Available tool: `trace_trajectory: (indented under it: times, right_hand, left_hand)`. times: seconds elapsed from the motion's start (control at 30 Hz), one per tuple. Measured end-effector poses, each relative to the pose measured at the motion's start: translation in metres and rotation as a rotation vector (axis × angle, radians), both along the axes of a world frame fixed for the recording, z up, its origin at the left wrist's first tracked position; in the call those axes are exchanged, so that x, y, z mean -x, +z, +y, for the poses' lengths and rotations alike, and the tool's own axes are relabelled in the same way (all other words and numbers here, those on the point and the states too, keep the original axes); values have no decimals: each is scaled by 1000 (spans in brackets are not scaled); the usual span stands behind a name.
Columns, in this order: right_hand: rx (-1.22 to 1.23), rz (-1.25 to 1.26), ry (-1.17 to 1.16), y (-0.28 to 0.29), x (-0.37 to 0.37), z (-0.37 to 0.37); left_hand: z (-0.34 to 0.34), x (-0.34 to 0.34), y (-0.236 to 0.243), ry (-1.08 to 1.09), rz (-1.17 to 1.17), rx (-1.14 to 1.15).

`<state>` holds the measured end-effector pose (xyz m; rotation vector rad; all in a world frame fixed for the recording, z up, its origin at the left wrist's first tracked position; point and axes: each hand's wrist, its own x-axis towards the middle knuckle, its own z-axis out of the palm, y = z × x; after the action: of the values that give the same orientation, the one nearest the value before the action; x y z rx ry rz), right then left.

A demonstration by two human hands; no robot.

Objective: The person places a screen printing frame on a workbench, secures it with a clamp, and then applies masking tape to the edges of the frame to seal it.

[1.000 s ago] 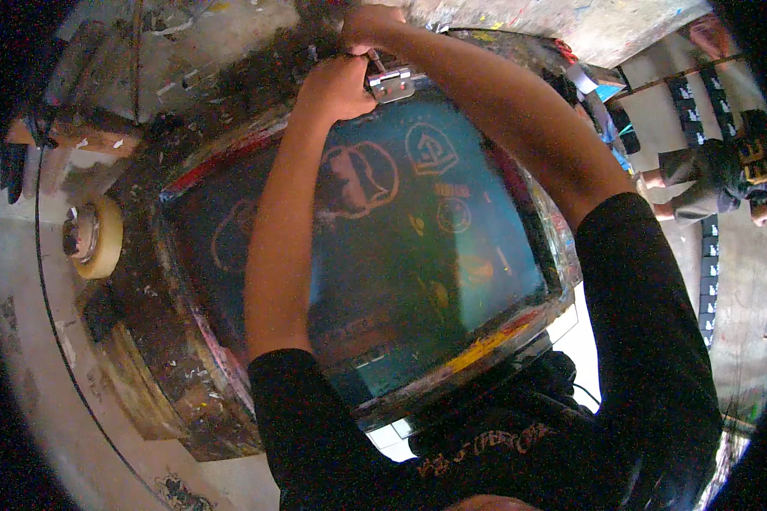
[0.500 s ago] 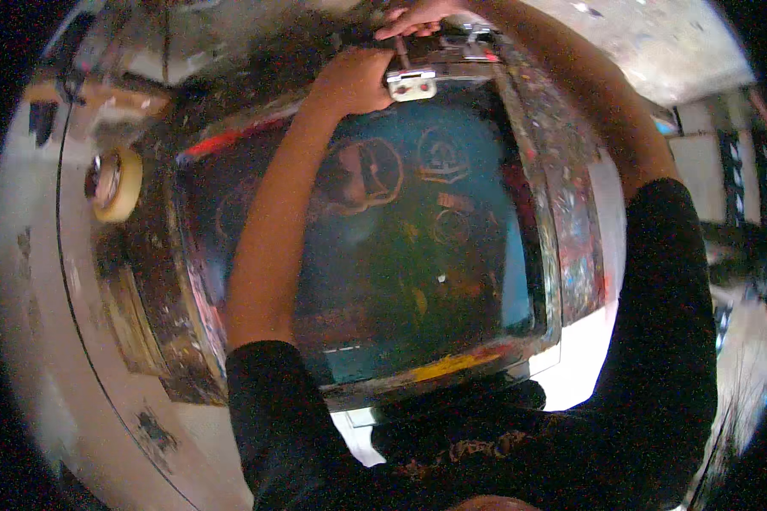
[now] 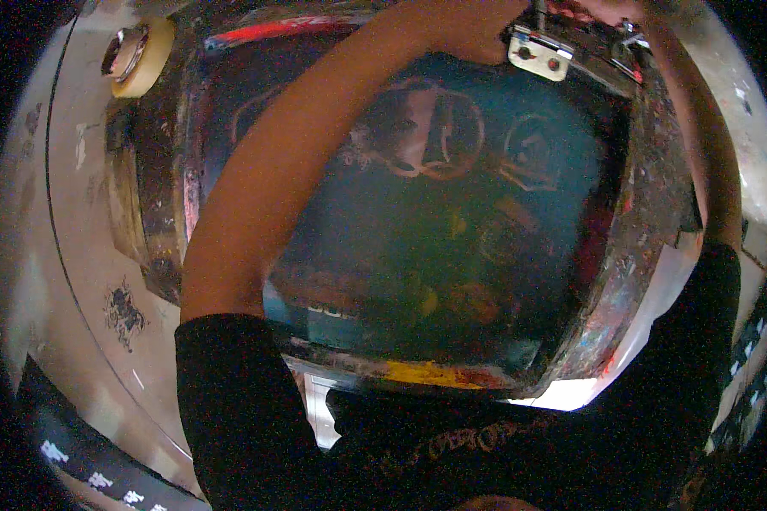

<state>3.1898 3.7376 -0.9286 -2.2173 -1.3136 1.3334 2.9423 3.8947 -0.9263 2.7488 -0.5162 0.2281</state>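
Rectangular screen of dark teal mesh in a paint-smeared frame (image 3: 409,221): shifted right and toward the far edge of the view since the earlier frame, along with both hands; camera motion appears to account for most of it.
Silver metal plate with two screw heads (image 3: 539,58): located at the far edge of the screen, right of centre.
Thin dark rod (image 3: 539,13): stands just beyond the plate; its far end is out of view.
Left hand (image 3: 477,30): at the plate's left side; finger opening and hold cannot be told.
Right hand (image 3: 609,10): right of the rod, cut by the view's far edge; opening and hold cannot be told.
Second metal fitting (image 3: 629,43): near the screen's far right corner.
Paint-speckled table (image 3: 648,213): extends right of the screen.
Step in hand: judged to be hand work at the plate and rod.
Next move: calls for a steady plate and unobstructed access to the rod.
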Motion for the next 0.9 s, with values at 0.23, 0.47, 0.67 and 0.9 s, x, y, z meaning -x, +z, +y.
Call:
trace_trajectory:
  times: [0.23, 0.47, 0.67, 0.9]
  right_hand:
    - [-230, -31, -175, -30, 9, -15]
    - [46, 6, -65, -9, -18, -5]
    - [168, 243, -71, 45, 48, 38]
    - [194, 251, -105, 48, 57, 35]
  left_hand:
    - [3, 6, 19, 15, 322, -24]
    - [9, -7, -15, -60, 159, -56]
    - [17, 0, -17, -19, 109, 148]
    - [20, -4, -7, -35, 161, 23]
